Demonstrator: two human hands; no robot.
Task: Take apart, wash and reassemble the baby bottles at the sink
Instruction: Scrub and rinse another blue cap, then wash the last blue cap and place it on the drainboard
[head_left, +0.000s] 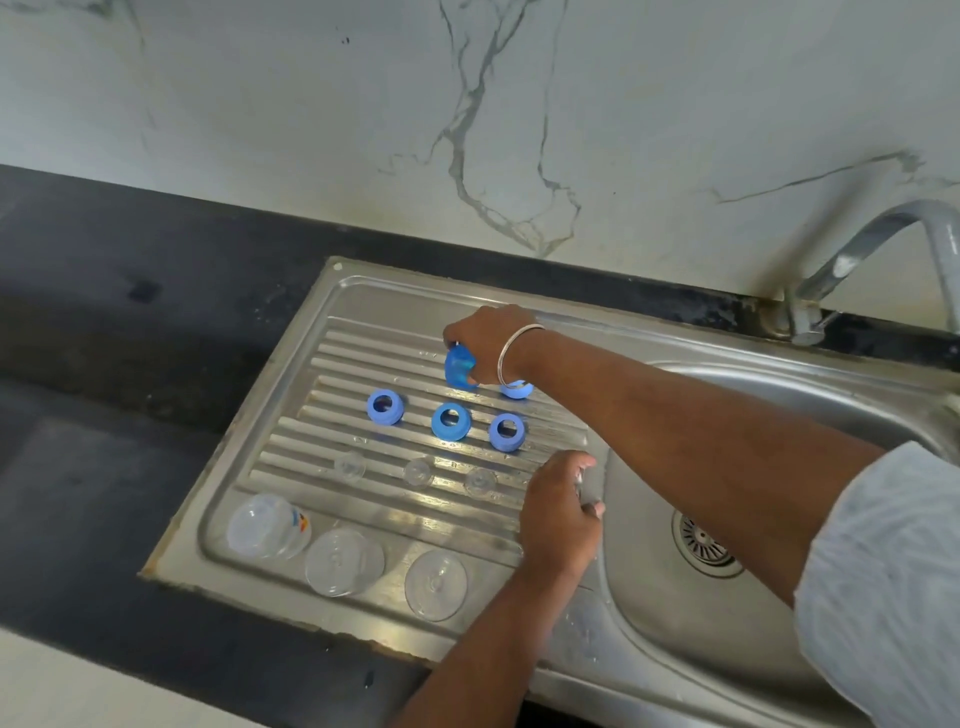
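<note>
Steel drainboard (291, 364) set in the dark bench (104, 322): three blue collar rings (451, 420) in a row, three clear teats (418, 472) in front of them, three clear bottles (344, 560) along the near edge. Right hand (480, 340), with wrist bangle, fingers curled round a blue cap (459, 368) at the back of the drainboard, a second blue cap (517, 389) just beside it. Left hand (558, 512) rests at the basin edge, fingers bent; what it holds, if anything, cannot be told.

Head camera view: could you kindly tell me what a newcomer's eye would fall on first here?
Bright blue rings stand in a row on the steel draining board, with clear teats and upturned bottles lined up nearer the front edge. The right hand holds a blue cap at the back, while the left hand rests by the sink basin.
</note>
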